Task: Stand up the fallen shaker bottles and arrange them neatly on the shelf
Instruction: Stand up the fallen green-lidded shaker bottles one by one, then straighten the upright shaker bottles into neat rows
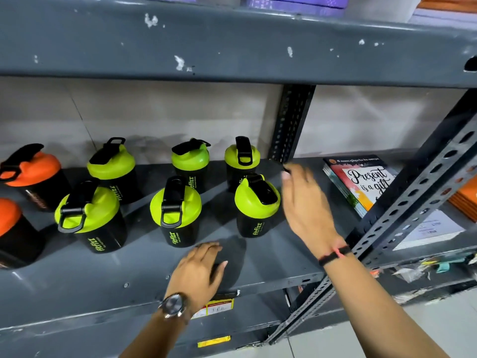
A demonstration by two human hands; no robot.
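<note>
Several black shaker bottles with lime-green lids stand upright in two rows on the grey metal shelf (284, 257). The front right bottle (255, 206) is nearest my right hand (305, 202), which hovers just to its right with fingers apart and nothing in it. Behind it stands another green-lidded bottle (241, 157). My left hand (200, 272) rests near the shelf's front edge, below the middle front bottle (175, 210), fingers loosely spread and empty. Two orange-lidded bottles (32, 174) (10, 228) stand at the far left.
A stack of notebooks (361, 182) lies on the shelf at the right. A perforated metal upright (402, 202) crosses diagonally in front of it, and another upright (291, 120) stands at the back. The shelf above (232, 47) overhangs closely. Price labels (219, 306) sit on the front edge.
</note>
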